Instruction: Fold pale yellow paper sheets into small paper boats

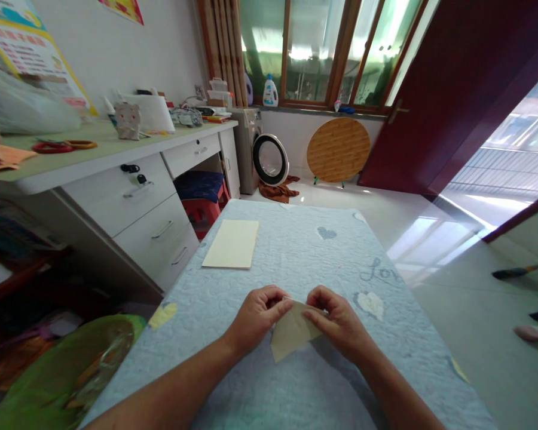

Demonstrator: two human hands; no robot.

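Note:
Just above the near middle of the cloth-covered table, a folded sheet of tan paper (295, 335) is held between both hands. My left hand (260, 313) pinches its upper left corner with thumb and forefinger. On the other side, my right hand (334, 316) grips the upper right edge, its thumb lying along the paper. A slanted crease shows on the sheet, and one pointed corner hangs toward me. Some of its right edge is hidden behind my right fingers. Farther off to the left lies a flat stack of cream paper (231, 245).
A light blue quilted cloth (291, 251) covers the table (341, 382). Left stands a white desk (134, 197) with scissors (54, 146) on top. A green-lined bin (116, 334) is low at the left. Behind are a washing machine (246, 149) and a round wooden tabletop (338, 149).

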